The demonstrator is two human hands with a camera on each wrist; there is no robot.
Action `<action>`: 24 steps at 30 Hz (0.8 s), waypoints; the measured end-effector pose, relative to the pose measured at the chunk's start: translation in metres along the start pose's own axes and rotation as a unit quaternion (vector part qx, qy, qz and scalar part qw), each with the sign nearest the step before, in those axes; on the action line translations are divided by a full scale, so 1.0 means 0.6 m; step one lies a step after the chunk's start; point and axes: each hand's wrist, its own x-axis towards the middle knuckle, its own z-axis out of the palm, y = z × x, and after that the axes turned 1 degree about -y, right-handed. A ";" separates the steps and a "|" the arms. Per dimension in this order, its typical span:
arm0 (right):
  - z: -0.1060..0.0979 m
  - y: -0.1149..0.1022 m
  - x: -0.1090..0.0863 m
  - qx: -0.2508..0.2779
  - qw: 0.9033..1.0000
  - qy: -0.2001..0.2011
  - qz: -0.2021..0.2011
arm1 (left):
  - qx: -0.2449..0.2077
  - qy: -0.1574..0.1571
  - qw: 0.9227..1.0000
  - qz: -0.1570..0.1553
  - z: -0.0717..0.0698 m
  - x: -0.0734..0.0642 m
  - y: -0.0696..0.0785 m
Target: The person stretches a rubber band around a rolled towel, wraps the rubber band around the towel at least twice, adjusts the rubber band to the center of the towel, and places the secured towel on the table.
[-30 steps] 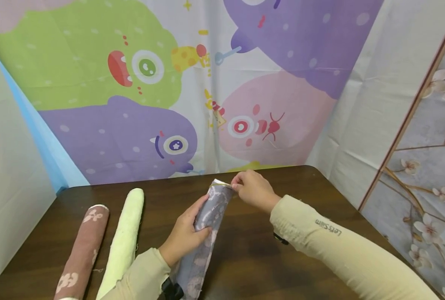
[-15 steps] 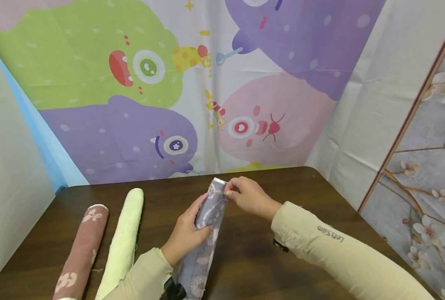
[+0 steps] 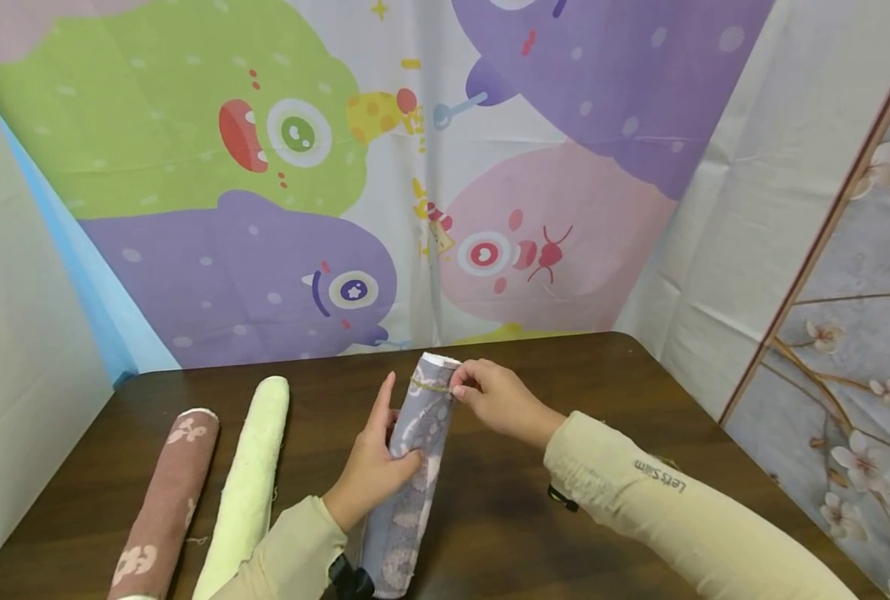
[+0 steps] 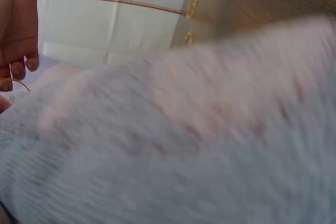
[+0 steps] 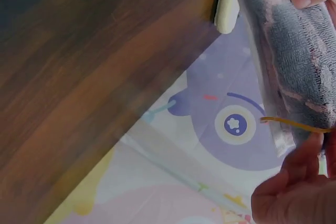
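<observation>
Left hand [image 3: 373,471] grips grey patterned roll [image 3: 424,425], thumb across its near face, index finger raised off it, other fingers mostly hidden behind. Roll tilted, upper end pointing past the left hand toward the backdrop [image 3: 302,267], lower end back by the left wrist; resting on the counter [image 3: 505,517] or held above it, cannot tell. Roll's white end shows just left of the right hand, inside of it not readable. Right hand [image 3: 507,402] at the upper end, thumb and index pinching thin yellow band [image 3: 432,386]; band crosses the roll's face just below its white end, beyond the left hand's fingertips. Right wrist view: band runs from the right hand's fingers over the cloth, far end poking past the roll's edge; full wrap round the back, cannot tell. Left wrist view mostly blurred grey and pink cloth, right hand and bit of band at the side. Left of the left hand: pale yellow roll [image 3: 246,475] near it, brown roll [image 3: 167,500] with pink motifs farther out, both lying lengthwise on the counter, side by side, apart, contents hidden. Two yellow loops [image 4: 193,3] beyond the roll from the left hand, too small to identify. Floral panel [image 3: 857,400] well off to the right of the right hand
</observation>
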 end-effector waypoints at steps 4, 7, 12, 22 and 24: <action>0.004 0.001 -0.002 0.036 0.999 -0.002 0.004 | -0.010 -0.010 1.000 0.010 0.003 0.001 -0.006; 0.007 0.001 -0.003 0.051 0.999 -0.006 0.005 | -0.003 -0.013 1.000 0.024 0.006 0.001 -0.011; 0.011 0.003 -0.005 0.063 0.998 -0.009 0.006 | -0.025 -0.022 0.999 0.022 0.009 -0.002 -0.016; 0.010 0.011 -0.003 0.072 0.997 0.010 -0.038 | -0.066 -0.003 0.997 0.030 0.014 0.000 -0.002; 0.008 0.013 -0.003 0.029 0.996 0.022 -0.081 | -0.061 0.018 0.997 0.033 0.011 0.000 0.000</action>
